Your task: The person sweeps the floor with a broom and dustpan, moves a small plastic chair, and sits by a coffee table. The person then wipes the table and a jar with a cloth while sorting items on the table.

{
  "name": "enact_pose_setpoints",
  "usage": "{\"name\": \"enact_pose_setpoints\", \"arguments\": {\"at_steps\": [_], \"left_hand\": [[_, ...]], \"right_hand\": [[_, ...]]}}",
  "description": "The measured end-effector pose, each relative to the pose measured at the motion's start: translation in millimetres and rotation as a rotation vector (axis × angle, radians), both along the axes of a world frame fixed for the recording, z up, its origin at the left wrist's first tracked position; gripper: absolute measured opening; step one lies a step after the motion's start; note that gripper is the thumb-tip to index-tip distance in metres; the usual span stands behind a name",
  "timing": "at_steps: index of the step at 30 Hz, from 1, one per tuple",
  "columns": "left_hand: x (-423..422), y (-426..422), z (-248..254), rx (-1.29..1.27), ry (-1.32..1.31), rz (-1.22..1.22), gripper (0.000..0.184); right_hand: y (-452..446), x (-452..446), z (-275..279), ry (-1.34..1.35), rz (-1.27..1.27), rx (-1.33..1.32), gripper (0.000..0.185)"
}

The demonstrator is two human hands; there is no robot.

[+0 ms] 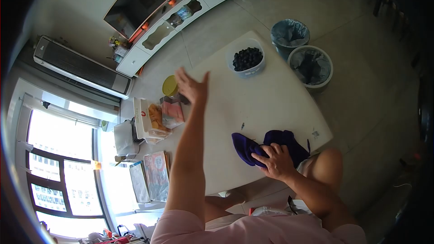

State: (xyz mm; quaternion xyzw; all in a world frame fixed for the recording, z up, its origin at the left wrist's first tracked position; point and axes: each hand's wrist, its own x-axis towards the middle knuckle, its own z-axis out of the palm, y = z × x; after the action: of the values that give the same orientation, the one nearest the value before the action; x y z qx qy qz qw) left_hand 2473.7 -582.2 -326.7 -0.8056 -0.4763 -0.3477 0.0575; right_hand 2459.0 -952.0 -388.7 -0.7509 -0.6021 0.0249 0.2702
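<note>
My left hand (pixel 192 88) reaches out over the far left edge of the white table, its fingers spread and nothing in them. Just beyond those fingers is a round yellow-green object (pixel 170 86), perhaps a lid or tub. At the near right of the table, my right hand (pixel 276 162) grips a bunched dark purple cloth (pixel 289 144), fingers curled over its middle. One folded part of the cloth sticks out to the left of the hand. A clear plastic tub (pixel 251 72) of dark, round, berry-like pieces stands at the table's far end.
Two lined bins (pixel 293 36) (pixel 312 65) stand on the floor beside the table's far right side. Along the left are a white box (pixel 143 119), bagged items (pixel 172 112) and magazines (pixel 156 176). The white table (pixel 221 153) has dark marks.
</note>
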Motion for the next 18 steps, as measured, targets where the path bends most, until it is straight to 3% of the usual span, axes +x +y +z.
{"name": "enact_pose_setpoints", "arguments": {"at_steps": [2,5,8,10,18], "left_hand": [[-28,34,15,-0.007,0.003,0.182,0.109],[-49,64,28,-0.312,0.004,0.311,0.111],[-64,98,19,-0.498,0.01,0.21,0.114],[-69,92,15,-0.474,-0.006,0.125,0.111],[-125,-27,38,-0.358,-0.027,-0.307,0.103]], "right_hand": [[1,-1,0,-0.003,-0.008,-0.004,0.056],[1,0,-2,-0.001,-0.008,-0.008,0.056],[1,-1,-4,0.005,-0.014,-0.005,0.056],[1,0,-1,0.003,-0.013,-0.003,0.055],[2,-4,-1,-0.032,-0.03,0.036,0.049]]}}
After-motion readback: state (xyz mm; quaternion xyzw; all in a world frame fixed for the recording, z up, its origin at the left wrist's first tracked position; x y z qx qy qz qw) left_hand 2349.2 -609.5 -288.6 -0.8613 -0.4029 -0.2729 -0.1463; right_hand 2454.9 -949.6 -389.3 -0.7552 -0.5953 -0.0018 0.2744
